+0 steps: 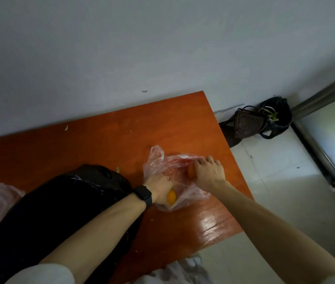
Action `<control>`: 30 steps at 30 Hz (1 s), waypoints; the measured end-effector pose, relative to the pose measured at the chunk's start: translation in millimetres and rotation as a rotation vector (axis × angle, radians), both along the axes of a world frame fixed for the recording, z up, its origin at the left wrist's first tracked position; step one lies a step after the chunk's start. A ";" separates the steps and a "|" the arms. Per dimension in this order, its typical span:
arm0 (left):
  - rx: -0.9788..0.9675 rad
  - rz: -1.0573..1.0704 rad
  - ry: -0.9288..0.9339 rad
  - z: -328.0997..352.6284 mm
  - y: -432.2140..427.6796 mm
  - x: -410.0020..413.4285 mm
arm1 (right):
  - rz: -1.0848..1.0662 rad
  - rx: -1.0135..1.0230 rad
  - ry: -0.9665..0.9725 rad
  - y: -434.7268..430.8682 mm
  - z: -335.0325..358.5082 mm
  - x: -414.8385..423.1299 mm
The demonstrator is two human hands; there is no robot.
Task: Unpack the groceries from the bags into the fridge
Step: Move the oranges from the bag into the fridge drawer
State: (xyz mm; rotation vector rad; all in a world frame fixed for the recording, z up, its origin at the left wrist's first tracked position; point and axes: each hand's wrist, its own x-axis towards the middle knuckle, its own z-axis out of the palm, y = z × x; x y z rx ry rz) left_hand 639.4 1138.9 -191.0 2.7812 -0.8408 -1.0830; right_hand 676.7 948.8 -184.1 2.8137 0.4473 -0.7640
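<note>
Yellow fruit (171, 197) fills left hand's (159, 186) grip, orange fruit (191, 172) seemingly right hand's (209, 171).

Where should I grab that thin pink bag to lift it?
Probably its handle loop, pinched from above. It sticks up free at the far end of the pink bag, while the rest lies crumpled flat on the table.

A home: grocery bag (154, 160) on red table (101, 140), tiled floor (275, 191).
</note>
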 end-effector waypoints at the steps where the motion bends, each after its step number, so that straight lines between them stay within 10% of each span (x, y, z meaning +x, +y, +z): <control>1: -0.007 0.009 -0.014 0.6 2.2 -1.4 | -0.015 0.065 0.008 -4.7 1.1 -3.3; 21: -0.614 0.636 0.059 79.9 -0.3 -2.8 | -1.067 1.535 0.058 -50.6 76.3 -115.7; 30: -0.790 0.377 0.269 143.0 -130.8 -39.2 | -1.198 1.617 -0.113 -150.0 106.4 -216.5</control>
